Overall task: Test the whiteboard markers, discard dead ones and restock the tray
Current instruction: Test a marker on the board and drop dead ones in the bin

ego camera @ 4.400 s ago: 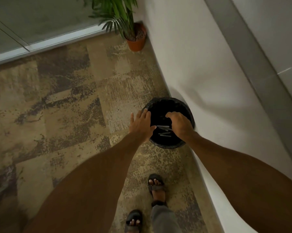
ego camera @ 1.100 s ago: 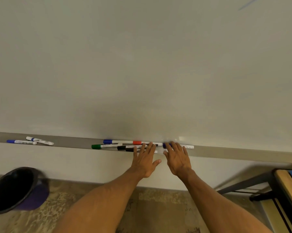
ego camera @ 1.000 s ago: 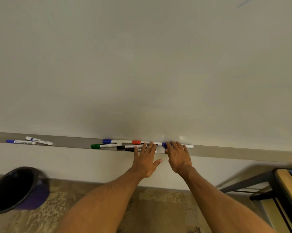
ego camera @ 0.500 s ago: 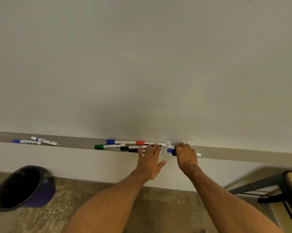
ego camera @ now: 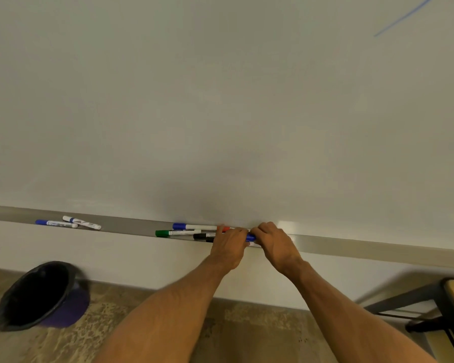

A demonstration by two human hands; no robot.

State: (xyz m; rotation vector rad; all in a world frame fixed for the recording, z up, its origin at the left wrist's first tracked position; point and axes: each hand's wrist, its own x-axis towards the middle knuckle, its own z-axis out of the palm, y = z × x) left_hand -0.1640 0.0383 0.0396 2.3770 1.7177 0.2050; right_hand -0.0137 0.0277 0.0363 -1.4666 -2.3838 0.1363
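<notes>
1. The one head-worn camera faces the whiteboard [ego camera: 220, 100] nearly square-on, tilted a little downward; the board fills the frame from 9 through 12 to 3 o'clock.
2. It is near: left hand [ego camera: 228, 247] and right hand [ego camera: 278, 244] reach the tray [ego camera: 377, 248] just below centre.
3. Floor [ego camera: 247, 331] runs along 6 o'clock, bin [ego camera: 69, 314] at 8 o'clock.
</notes>
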